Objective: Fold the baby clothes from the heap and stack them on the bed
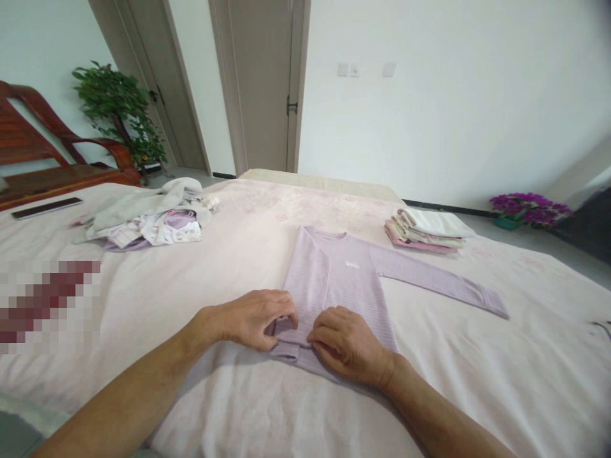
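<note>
A lilac striped long-sleeved shirt (358, 286) lies flat on the pink bedspread, its collar pointing away from me. Its left side and left sleeve are folded inward over the body, while the other sleeve stretches out to the right. My left hand (260, 318) rests at the folded left edge near the hem, thumb and fingers curved with a gap between them. Close beside it, my right hand (351, 346) has its fingers drawn together on the folded fabric at the lower edge. Part of the hem is hidden beneath the right hand.
On the left of the bedspread (229, 254) is a loose heap of clothes (147, 216), with a dark flat phone-like object (48, 208) beyond. A folded stack of clothes (427, 230) sits at the right. A wooden bench (62, 146) and plants stand around the bed.
</note>
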The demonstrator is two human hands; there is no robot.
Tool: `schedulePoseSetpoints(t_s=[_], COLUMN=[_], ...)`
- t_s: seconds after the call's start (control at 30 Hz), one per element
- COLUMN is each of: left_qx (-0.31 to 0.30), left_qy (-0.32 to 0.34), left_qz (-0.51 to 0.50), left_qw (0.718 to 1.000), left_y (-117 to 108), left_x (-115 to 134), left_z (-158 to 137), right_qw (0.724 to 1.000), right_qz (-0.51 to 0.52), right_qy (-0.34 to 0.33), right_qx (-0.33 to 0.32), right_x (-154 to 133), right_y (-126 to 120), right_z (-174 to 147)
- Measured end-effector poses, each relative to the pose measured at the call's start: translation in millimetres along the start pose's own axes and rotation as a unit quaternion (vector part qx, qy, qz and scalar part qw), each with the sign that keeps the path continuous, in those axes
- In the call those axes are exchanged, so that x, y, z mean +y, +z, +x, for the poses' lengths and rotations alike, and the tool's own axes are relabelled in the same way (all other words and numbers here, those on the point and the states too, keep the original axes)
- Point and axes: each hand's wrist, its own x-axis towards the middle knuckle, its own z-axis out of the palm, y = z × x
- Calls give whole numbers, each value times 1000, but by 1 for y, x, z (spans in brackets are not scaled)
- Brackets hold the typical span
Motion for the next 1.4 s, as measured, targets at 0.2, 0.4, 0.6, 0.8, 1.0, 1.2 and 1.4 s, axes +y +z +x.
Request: schedulePoseSetpoints(t_s=[0.2,0.4,0.6,0.8,1.0,1.2,1.4], left_qx=[-12,0,19,19,59,209,184], left_qy=[-16,-21,-15,-21,-58,-127,-221], left_qz=[1,12,-21,-26,-22,65,178], left_qw=[1000,1000,999,999,996,967,941], left_y=[-1,2,3,1,8,15,-1], left_x=[4,4,-2,-1,-5,-39,-82], left_z=[-2,-1,3,5,10,38,113], right_qw=[998,995,1000,997,996,998,995], right_qz=[42,54,-4,-67,-56,-30,8], right_qy=[47,70,2,-34,-63,-57,-77], right_qx=[22,45,14,17,8,19,56], right_x=[2,3,-3,-4,-2,-2,-2], right_y=[3,5,-2,1,0,-2,-3], right_z=[1,1,0,3,3,3,5])
